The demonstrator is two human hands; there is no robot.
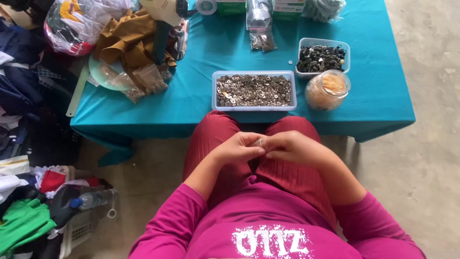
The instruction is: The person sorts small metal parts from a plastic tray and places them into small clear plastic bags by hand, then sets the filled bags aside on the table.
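My left hand (238, 147) and my right hand (293, 147) meet over my lap, fingertips pinched together on a small silvery metal ring (261, 142). Both hands rest above my red trousers. Just beyond them, at the near edge of the low table with a teal cloth (191, 103), stands a clear rectangular tray of small metal rings (254, 90).
A smaller tray of dark metal parts (321, 58) and a clear round jar of orange pieces (327, 90) stand to the right. Brown fabric (130, 38) and plastic bags lie at the table's left. Clothes, a bottle (93, 199) and a basket crowd the floor at left.
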